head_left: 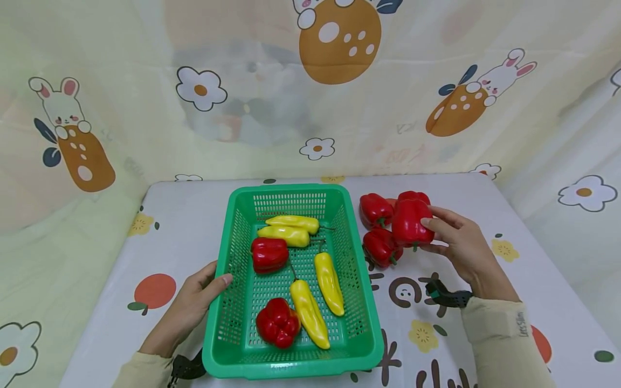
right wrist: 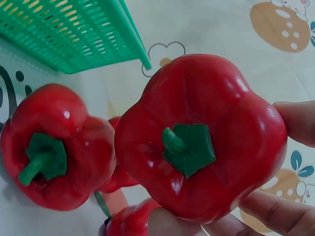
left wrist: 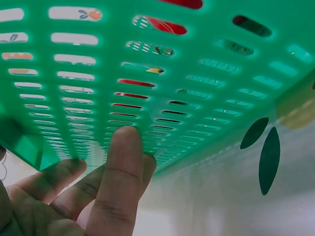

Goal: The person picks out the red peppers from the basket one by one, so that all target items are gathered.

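My right hand (head_left: 461, 245) grips a red bell pepper (head_left: 411, 221) by its side, thumb and fingers on it; in the right wrist view its green stem (right wrist: 189, 150) faces the camera. Close by, other red bell peppers (head_left: 382, 247) sit on the table right of a green plastic basket (head_left: 291, 369). My left hand (head_left: 194, 299) holds the basket's left side, thumb over the rim and fingers (left wrist: 118, 182) against the perforated outside. Inside the basket lie several long yellow peppers (head_left: 310, 315) and two red bell peppers, one near the front (head_left: 278, 323) and one further back (head_left: 269, 255).
A pale printed cloth covers the table (head_left: 194, 215). Behind it hangs a curtain (head_left: 242, 134) with rabbit and flower prints. Dark straps with small devices (head_left: 448, 293) are worn at both wrists.
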A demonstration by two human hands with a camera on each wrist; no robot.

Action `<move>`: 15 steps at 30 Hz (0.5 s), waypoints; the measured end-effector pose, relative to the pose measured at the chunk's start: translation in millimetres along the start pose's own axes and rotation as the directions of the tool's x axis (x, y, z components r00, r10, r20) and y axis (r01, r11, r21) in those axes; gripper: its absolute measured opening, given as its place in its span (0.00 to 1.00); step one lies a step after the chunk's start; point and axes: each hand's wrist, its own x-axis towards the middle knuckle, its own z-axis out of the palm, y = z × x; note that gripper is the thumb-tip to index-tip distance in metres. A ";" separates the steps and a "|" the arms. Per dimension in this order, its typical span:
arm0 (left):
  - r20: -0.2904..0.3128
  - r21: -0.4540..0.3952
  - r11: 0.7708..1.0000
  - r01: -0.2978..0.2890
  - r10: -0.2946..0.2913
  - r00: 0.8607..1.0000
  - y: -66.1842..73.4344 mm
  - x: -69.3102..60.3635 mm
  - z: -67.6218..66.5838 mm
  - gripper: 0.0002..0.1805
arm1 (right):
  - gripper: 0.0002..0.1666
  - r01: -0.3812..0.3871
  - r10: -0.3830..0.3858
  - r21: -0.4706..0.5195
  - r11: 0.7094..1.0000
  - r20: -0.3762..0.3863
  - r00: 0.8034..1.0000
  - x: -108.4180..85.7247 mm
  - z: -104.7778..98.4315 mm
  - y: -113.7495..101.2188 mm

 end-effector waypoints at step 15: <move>-0.001 -0.005 1.000 0.007 -0.007 1.000 1.3 -0.7 0.6 0.30 | 0.49 -0.087 0.087 0.001 0.996 -0.018 0.996 4.3 -20.3 21.1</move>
